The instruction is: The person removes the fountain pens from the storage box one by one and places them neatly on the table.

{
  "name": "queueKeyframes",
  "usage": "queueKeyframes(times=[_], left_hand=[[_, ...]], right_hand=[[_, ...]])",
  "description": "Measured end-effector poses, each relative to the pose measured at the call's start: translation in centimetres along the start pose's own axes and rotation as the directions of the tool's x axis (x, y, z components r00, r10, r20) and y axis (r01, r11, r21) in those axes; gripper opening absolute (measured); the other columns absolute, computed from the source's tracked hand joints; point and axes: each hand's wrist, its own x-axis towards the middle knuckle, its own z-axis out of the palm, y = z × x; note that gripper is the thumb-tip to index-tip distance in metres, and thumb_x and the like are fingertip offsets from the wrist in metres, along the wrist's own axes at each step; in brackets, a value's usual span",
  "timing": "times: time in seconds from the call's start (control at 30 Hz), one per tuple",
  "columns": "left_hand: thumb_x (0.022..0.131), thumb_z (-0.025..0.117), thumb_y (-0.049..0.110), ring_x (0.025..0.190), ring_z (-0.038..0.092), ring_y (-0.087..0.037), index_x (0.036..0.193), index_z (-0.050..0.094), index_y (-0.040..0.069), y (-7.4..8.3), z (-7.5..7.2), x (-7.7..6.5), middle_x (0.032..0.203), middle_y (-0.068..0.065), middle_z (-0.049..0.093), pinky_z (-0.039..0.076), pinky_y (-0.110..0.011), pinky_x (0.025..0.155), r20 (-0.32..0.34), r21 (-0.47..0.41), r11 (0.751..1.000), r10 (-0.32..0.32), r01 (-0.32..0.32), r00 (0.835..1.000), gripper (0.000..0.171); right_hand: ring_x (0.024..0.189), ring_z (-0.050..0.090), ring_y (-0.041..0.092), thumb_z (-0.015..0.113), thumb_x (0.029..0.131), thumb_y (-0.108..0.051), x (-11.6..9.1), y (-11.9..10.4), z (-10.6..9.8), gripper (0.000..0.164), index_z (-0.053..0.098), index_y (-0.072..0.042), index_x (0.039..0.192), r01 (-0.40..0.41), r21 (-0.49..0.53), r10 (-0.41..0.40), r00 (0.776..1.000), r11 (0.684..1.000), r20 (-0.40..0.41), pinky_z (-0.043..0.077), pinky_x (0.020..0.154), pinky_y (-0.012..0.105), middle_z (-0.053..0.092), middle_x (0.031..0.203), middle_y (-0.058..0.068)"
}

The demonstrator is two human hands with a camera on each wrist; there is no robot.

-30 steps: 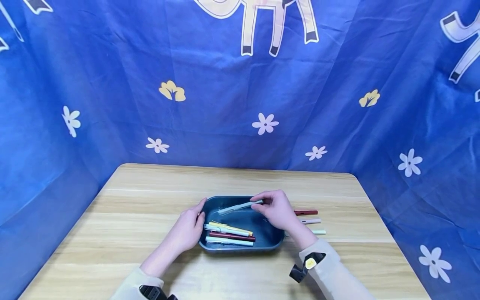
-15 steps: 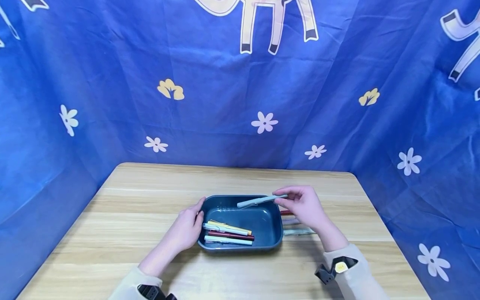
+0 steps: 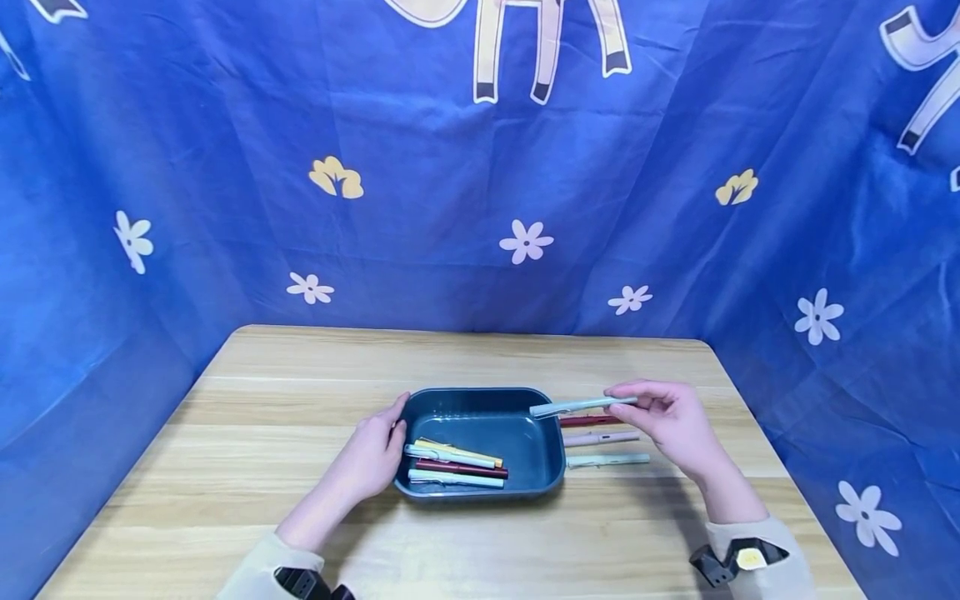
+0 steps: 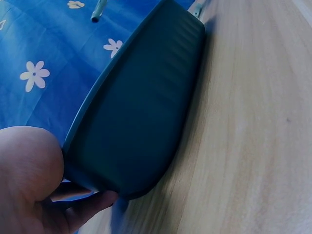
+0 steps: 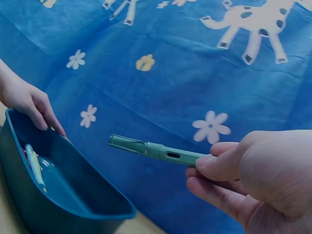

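Right hand [image 3: 670, 423]: our fingers pinch a pen [image 5: 157, 151] by one end.
Pen: raised near the right rim of our box [image 3: 517, 442].
Left hand [image 3: 371, 454]: our fingers grip the box's left end.

The head view is bright, the 2 wrist views dimmer. Soft shadows fall on the wood-grain tabletop [image 3: 292, 400].

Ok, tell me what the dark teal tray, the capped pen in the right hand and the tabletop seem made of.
Dark teal tray: likely smooth, semi-gloss plastic, from highlights inside.
Capped pen in the right hand: smooth, perhaps plastic or painted metal; its even colour leaves that open.
Tabletop: pale, low-sheen wood or wood-print laminate, from streaky grain.
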Motion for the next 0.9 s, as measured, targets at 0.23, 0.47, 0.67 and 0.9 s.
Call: queueKeyframes(times=[0.23,0.47,0.67,0.9], left_hand=[[0.110,0.049,0.007,0.139,0.051,-0.046,0.157,0.041,-0.009,-0.1,-0.1,0.0,0.152,-0.032,0.050,0.041,-0.059,0.114,0.003,-0.002,1.000,0.001,-0.001,1.000,0.051],[0.110,0.049,0.006,0.139,0.050,-0.046,0.157,0.041,-0.009,0.0,-0.1,0.0,0.152,-0.032,0.049,0.041,-0.059,0.114,0.004,-0.001,1.000,0.003,-0.003,1.000,0.050],[0.110,0.049,0.006,0.139,0.051,-0.047,0.157,0.041,-0.010,0.0,-0.2,0.1,0.152,-0.032,0.049,0.041,-0.060,0.114,0.000,0.001,1.000,0.005,-0.005,1.000,0.050],[0.110,0.049,0.007,0.140,0.049,-0.047,0.158,0.040,-0.009,0.1,-0.3,0.0,0.153,-0.032,0.048,0.040,-0.059,0.115,0.011,-0.007,1.000,-0.007,0.007,1.000,0.051]], right_hand=[[0.085,0.073,0.014,0.079,0.088,0.012,-1.9,1.1,-2.5,0.024,0.077,0.010,0.112,0.019,0.028,-0.018,0.999,0.999,-0.038,0.063,0.073,0.026,0.077,0.110,0.018],[0.091,0.076,0.019,0.077,0.088,0.014,-3.7,3.2,-4.3,0.025,0.073,0.016,0.112,-0.010,0.095,0.011,1.000,0.995,-0.017,0.064,0.080,0.030,0.077,0.109,0.020],[0.093,0.076,0.017,0.078,0.088,0.012,-4.7,4.9,-5.1,0.025,0.073,0.015,0.113,-0.086,0.080,0.086,0.996,0.993,-0.001,0.064,0.080,0.030,0.079,0.109,0.012],[0.095,0.077,0.016,0.078,0.087,0.013,-5.9,6.9,-4.8,0.026,0.072,0.017,0.112,-0.113,0.093,0.111,0.993,0.989,0.026,0.064,0.080,0.031,0.077,0.109,0.021]])
